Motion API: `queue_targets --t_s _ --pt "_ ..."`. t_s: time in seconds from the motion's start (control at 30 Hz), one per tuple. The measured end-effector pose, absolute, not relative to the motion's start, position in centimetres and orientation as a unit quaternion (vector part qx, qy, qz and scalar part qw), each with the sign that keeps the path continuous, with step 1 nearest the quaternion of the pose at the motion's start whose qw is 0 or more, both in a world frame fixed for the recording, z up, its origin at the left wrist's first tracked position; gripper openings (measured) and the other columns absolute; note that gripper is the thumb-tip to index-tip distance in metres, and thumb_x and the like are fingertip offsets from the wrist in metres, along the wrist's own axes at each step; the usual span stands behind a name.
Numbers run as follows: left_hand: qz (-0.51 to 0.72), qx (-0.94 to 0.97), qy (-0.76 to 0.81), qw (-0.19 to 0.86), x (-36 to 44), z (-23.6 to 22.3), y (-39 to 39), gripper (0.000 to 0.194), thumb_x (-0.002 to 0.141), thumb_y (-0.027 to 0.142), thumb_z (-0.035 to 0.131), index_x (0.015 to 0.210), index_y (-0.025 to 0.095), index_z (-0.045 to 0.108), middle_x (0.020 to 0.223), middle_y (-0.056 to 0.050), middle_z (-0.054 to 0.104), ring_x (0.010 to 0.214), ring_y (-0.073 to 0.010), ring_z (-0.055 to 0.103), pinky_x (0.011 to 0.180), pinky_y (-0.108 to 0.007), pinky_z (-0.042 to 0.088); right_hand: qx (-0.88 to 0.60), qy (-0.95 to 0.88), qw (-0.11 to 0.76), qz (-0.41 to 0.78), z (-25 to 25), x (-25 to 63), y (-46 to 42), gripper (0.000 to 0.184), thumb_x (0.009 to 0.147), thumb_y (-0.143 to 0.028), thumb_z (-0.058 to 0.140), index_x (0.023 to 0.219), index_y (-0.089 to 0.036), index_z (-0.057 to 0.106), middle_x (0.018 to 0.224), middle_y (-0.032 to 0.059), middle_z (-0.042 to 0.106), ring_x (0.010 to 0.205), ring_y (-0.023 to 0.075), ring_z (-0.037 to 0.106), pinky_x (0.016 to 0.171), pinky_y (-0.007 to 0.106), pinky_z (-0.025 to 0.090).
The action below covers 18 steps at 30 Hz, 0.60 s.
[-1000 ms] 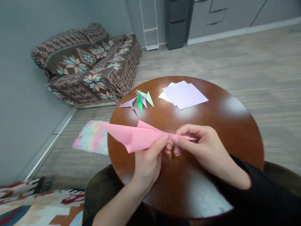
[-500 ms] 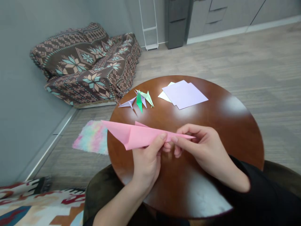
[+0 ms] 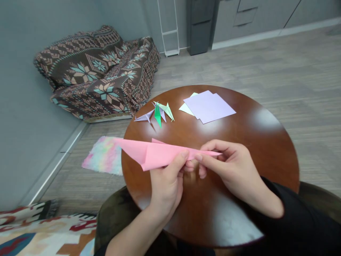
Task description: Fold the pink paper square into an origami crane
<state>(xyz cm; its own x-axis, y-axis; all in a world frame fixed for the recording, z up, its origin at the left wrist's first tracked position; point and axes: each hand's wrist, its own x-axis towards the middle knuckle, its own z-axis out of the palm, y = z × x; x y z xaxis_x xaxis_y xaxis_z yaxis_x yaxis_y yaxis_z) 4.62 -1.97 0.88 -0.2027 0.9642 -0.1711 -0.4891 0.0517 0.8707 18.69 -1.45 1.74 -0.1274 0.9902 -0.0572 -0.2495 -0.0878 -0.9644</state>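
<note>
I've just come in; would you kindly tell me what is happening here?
A folded pink paper shape is held above a round brown wooden table. The person's left hand grips its body, while the right hand pinches it near its pointed right end. Farther back on the table lie small folded paper figures in lilac, green and pale green, with flat lilac and pale green sheets to their right.

We can read no text, label, brand, number or sign anywhere. On the round brown table, the small folded figures and the lavender sheets show us plain colour without lettering; so does the pink folded paper held above the table. Beyond the table, the patterned throw bears flower-like motifs, not letters, and the grey cabinets give us nothing legible.
</note>
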Motion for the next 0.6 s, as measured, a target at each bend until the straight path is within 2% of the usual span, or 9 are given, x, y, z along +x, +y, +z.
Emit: queue_targets --t_s 0.33,0.6 --pt "0.658 0.256 0.416 0.573 4.31 0.72 -1.71 0.018 0.072 0.019 0.089 0.067 0.015 0.072 0.058 0.001 0.068 0.054 -0.0075 0.062 0.057 -0.016 0.054 -0.419 -0.44 0.522 0.599 1.44 19.0 -1.36 0.021 0.081 -0.032 0.086 0.075 -0.017 0.072 0.053 0.0003 0.07 0.047 0.0136 0.065 0.053 0.025 0.055" --pt "0.621 0.275 0.438 0.589 4.38 0.65 -2.01 0.02 0.069 0.024 0.09 0.062 0.015 0.074 0.057 0.0 0.068 0.056 -0.0105 0.064 0.061 -0.02 0.057 -0.431 -0.449 0.515 0.59 1.83 18.79 -1.53 0.026 0.078 -0.037 0.087 0.072 -0.018 0.072 0.054 0.0008 0.07 0.047 0.0158 0.066 0.051 0.028 0.058"
